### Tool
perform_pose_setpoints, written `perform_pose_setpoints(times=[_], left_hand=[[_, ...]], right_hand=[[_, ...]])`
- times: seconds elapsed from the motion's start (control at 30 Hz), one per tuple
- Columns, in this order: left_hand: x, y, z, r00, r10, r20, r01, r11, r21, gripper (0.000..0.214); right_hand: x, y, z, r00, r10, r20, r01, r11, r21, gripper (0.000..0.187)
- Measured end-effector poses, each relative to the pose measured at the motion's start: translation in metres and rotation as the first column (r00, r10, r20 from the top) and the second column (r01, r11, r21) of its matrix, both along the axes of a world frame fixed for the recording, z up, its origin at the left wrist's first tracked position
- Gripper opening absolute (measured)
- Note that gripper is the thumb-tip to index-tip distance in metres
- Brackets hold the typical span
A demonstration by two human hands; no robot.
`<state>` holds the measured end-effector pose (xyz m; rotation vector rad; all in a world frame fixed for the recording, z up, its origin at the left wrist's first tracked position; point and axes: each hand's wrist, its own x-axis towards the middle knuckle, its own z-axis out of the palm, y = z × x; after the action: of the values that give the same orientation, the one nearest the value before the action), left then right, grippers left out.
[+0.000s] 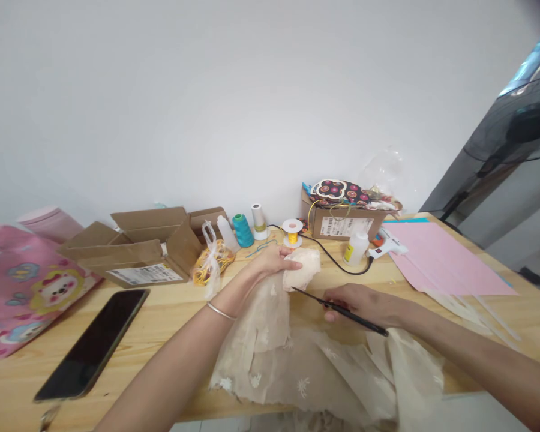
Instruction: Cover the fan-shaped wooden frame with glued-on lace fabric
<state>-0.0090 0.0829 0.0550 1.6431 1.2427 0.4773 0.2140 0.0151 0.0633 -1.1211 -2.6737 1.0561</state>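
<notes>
My left hand (274,259) is closed on a small cream fabric piece (303,271), pinched between thumb and fingers above the table. Sheer cream fabric with embroidered motifs (292,366) hangs below that hand and spreads over the table's front edge. In my right hand (348,300) is a pair of black scissors (357,318), its tip pointing left at the lower edge of the small piece. The blades look nearly closed, and I cannot tell whether they touch the cloth.
Behind my hands stand a teal thread cone (243,231), a yellow thread spool (292,234) and a white bottle (356,247). A glue gun (389,245) and pink sheets (450,258) lie right. Left are an open cardboard box (139,246), a phone (92,345) and a pink bag (27,294).
</notes>
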Motion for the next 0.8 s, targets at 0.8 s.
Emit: perform_pose_setpoints(times=[0.8], left_hand=[[-0.010,-0.031,0.013,0.951,0.260,0.170,-0.282,0.951,0.124,0.040]], right_hand=[[-0.035,0.000,-0.031,0.314,-0.808,-0.498,0.445,0.589,-0.674,0.040]])
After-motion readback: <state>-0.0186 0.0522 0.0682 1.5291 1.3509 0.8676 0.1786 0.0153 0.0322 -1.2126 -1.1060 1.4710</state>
